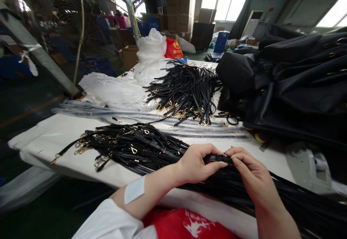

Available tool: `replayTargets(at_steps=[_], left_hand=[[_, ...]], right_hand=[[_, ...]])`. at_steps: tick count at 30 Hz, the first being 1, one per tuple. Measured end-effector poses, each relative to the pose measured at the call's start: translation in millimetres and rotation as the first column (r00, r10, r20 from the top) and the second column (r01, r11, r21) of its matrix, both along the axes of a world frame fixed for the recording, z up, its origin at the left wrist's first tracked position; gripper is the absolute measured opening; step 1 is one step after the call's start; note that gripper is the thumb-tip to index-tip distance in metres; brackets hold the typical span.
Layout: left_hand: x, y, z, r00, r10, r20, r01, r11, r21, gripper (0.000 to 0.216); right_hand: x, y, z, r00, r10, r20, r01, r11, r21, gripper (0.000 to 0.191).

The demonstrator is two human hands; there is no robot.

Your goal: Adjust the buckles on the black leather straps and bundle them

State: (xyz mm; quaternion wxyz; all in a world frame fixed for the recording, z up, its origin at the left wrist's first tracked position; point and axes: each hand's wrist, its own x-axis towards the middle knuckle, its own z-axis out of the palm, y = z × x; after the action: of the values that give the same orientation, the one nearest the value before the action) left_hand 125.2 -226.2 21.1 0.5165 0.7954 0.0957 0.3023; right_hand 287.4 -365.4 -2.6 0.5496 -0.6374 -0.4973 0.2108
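Observation:
A black strap (215, 158) is stretched between my two hands, above a long pile of black straps (151, 141) with gold clasps. My left hand (199, 162) pinches the strap between thumb and fingers. Close beside it, my right hand (245, 163) grips the same strap, near what looks like a buckle or keeper loop; the fingers partly hide this spot. The pile runs under both hands and on toward the lower right. Farther back on the white-covered table (54, 134) lies a second heap of black straps (187, 87), its gold clasps facing me.
Stacked black bags (292, 87) stand at the right. Clear plastic wrap (116, 89) and a red bag (173, 48) lie at the back left. Plastic-covered strips (130, 116) cross the table between the heaps. A pale machine part (306, 163) sits beyond my right hand.

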Motion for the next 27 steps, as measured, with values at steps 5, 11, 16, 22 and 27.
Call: replayTargets(at_steps=[5,11,16,22,27], left_hand=[[1,-2,0.1,1.000,-0.007,-0.004,0.007,1.000,-0.021,0.024],[4,-5,0.5,1.000,-0.003,0.014,0.003,1.000,-0.027,0.024],[5,-7,-1.0,1.000,0.014,-0.020,-0.014,1.000,-0.008,0.024],[3,-3,7.4,0.998,0.061,-0.027,-0.061,0.998,0.011,0.023],[5,-4,2.5,0.998,0.061,0.007,-0.061,0.997,0.041,0.018]], right_hand=[[-5,1,1.7,0.999,0.006,0.033,-0.006,1.000,0.018,0.020],[-7,2,-3.4,1.000,-0.013,-0.019,0.015,0.997,0.078,0.018],[-10,0,-10.7,0.978,-0.054,-0.201,0.084,0.986,0.144,0.016],[-5,-1,-6.7,0.984,-0.071,-0.161,0.081,0.995,0.056,0.008],[-8,1,-2.0,0.994,-0.098,-0.050,0.101,0.993,0.063,0.008]])
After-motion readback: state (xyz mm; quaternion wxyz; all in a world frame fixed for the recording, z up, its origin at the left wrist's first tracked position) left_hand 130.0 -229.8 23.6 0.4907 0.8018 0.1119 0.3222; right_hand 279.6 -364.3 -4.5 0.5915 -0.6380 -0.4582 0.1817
